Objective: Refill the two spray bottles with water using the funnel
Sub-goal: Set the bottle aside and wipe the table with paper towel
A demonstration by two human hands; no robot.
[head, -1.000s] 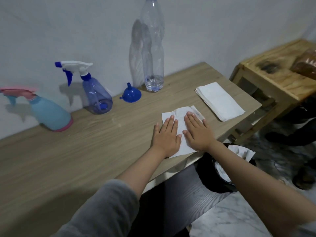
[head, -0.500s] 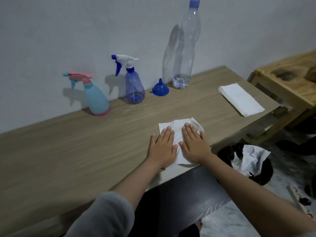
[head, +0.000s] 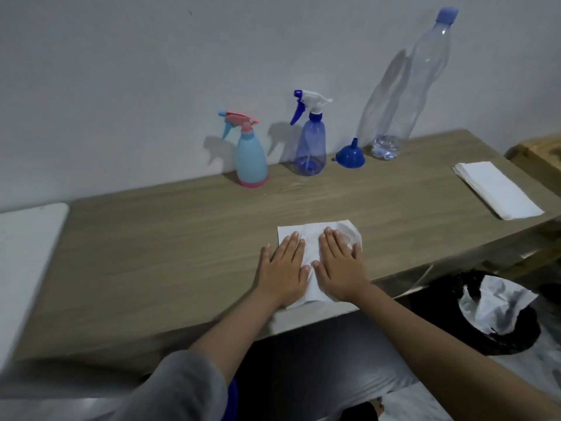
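Note:
A light-blue spray bottle with a pink trigger [head: 251, 154] and a clear blue spray bottle with a white trigger [head: 310, 141] stand by the wall at the back of the wooden table [head: 170, 238]. To their right, a blue funnel [head: 350, 154] lies mouth down. A tall clear water bottle [head: 406, 92] with a blue cap holds a little water at its bottom. My left hand [head: 285, 268] and right hand [head: 340, 265] lie flat, fingers together, on a white tissue [head: 312, 238] near the table's front edge.
A stack of folded white tissues [head: 498, 189] lies at the table's right end. A black bin [head: 485, 314] with crumpled tissue stands on the floor at the right. A wooden stool [head: 540, 153] stands beyond it. A white surface [head: 24, 238] adjoins the table's left end.
The camera has swung left, so the bottles and funnel now appear further right and nearer the middle. Both hands stay flat on the tissue, slightly further apart.

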